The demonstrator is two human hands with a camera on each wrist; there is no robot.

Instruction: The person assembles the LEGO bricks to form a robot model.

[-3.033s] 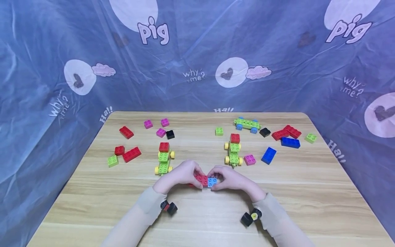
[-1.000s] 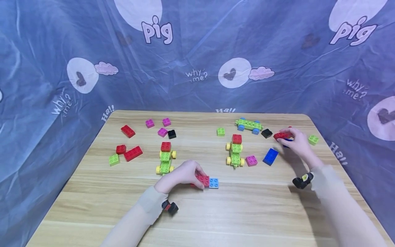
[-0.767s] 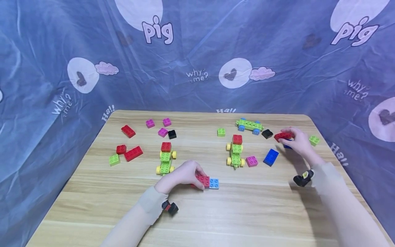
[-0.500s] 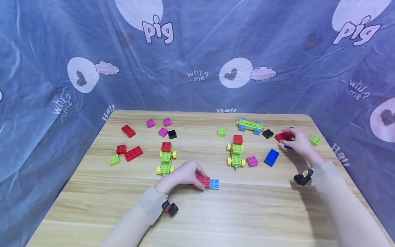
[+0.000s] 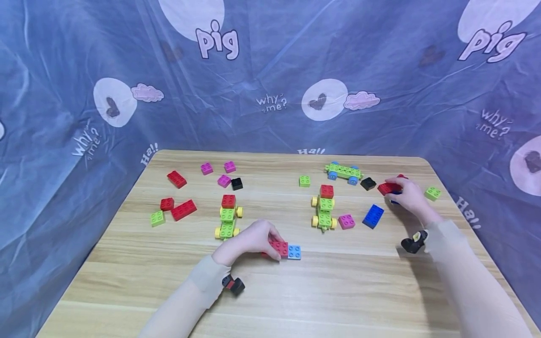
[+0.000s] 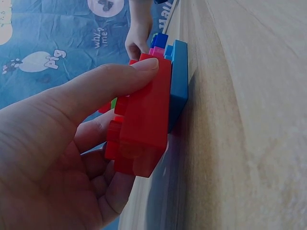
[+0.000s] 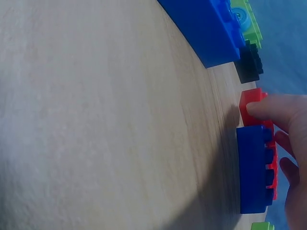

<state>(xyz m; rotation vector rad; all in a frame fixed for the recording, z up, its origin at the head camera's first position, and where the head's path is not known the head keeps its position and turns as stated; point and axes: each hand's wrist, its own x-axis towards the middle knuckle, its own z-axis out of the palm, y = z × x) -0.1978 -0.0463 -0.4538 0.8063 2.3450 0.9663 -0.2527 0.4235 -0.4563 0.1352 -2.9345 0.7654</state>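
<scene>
My left hand [image 5: 255, 237] pinches a red brick [image 5: 280, 249] between thumb and fingers near the middle of the table. Fixed under it and sticking out to the right is a light blue brick [image 5: 294, 252]. The left wrist view shows the thumb on the side of the red brick [image 6: 146, 115], just above the light blue brick [image 6: 179, 79]. At the back right, my right hand [image 5: 412, 198] grips another red brick [image 5: 385, 188], its thumb on the near side. Close in front of that brick lies a dark blue brick [image 7: 252, 172], partly hidden by the hand in the head view.
Two lime wheeled cars with red bricks on top, a left car [image 5: 227, 220] and a right car [image 5: 324, 211], stand beyond the left hand. A blue-wheeled base [image 5: 344, 171], a black brick [image 5: 368, 183], a pink brick [image 5: 346, 221] and a blue brick [image 5: 374, 216] lie rightward. Several loose bricks lie left.
My right hand has left the light blue brick and reached to the red brick at the back right, where it stays over the last second. The left hand keeps its hold in place.
</scene>
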